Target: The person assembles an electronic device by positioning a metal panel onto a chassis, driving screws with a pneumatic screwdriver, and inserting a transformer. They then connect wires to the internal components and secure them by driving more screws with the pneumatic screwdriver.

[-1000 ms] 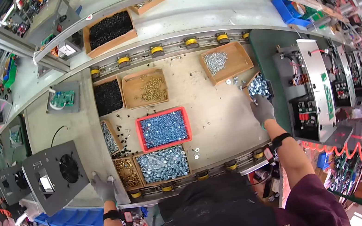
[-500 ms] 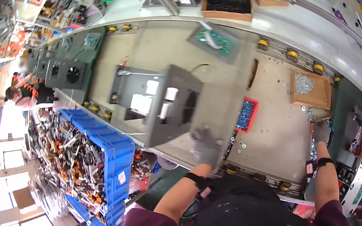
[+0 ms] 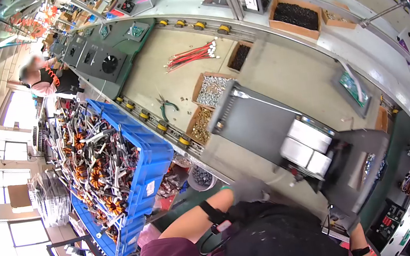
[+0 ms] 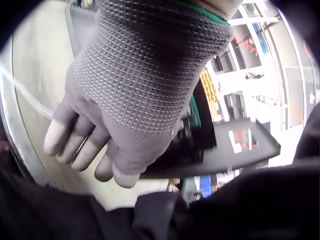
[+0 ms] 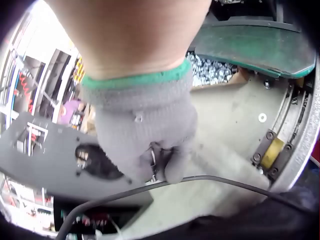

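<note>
A grey metal chassis (image 3: 262,119) lies across the bench, its upright fan panel (image 3: 362,168) at the right end. My gloved left hand (image 3: 250,190) is close in front of my apron at the bench's front edge. In the left wrist view, its fingers (image 4: 85,145) hang loosely with nothing between them. Near the panel's lower edge is my gloved right hand (image 3: 346,218). Its fingertips come together around small shiny metal bits, apparently screws (image 5: 154,177), mostly hidden by the glove. A black cable (image 5: 215,179) crosses just below them in that view.
Boxes of silver fasteners (image 3: 212,90), brass fasteners (image 3: 198,127) and black fasteners (image 3: 240,57) stand left of the chassis. Red wires (image 3: 191,55) and pliers (image 3: 167,107) lie farther left. Behind is a circuit board unit (image 3: 352,87); a full blue crate (image 3: 154,159) stands off the bench.
The head view has swung left. The chassis has slid right along the bench, over the fastener trays. My right hand has left the screw box and come toward my body; my left hand has come off the panel.
</note>
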The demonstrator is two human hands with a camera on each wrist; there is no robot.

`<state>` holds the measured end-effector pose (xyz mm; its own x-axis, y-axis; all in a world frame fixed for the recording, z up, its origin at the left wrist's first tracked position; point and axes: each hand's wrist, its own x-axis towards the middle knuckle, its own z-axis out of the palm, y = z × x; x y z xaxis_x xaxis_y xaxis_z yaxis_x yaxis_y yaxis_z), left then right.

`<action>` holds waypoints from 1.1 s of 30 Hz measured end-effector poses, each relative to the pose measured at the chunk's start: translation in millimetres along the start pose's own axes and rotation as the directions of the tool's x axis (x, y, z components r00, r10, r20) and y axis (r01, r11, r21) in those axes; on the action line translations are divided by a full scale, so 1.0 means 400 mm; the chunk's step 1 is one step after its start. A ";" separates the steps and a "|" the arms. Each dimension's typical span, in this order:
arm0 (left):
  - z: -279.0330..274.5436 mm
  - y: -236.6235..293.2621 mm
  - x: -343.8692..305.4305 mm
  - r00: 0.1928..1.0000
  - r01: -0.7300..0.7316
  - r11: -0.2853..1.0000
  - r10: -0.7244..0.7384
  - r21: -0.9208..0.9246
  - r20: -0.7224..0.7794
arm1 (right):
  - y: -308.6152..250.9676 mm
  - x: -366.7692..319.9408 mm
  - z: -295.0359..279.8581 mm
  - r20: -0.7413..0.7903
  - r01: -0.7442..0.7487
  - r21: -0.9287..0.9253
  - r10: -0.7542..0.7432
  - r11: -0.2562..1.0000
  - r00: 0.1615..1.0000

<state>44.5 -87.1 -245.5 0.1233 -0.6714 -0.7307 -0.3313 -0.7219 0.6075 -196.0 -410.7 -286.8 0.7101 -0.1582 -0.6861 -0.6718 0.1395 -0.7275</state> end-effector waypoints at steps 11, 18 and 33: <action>-0.610 -0.579 -0.031 0.696 0.164 0.957 -0.283 -0.238 -0.660 | -0.029 0.050 0.282 -0.065 -0.082 -0.083 0.077 0.993 0.995; -0.901 -0.853 0.094 0.389 0.663 0.700 -0.624 -0.264 -0.678 | -0.047 0.005 0.431 -0.259 -0.227 0.097 0.245 0.969 0.934; -1.045 -0.792 0.241 0.250 0.439 0.893 -0.221 -0.093 -0.943 | -0.246 0.065 0.503 -0.404 -0.187 0.036 0.186 0.982 0.896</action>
<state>552.4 7.0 -378.4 0.9859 -0.1657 -0.0231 -0.1547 -0.9556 0.2506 -69.1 -231.7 -234.4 0.4259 -0.5110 -0.7466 -0.7850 0.2016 -0.5858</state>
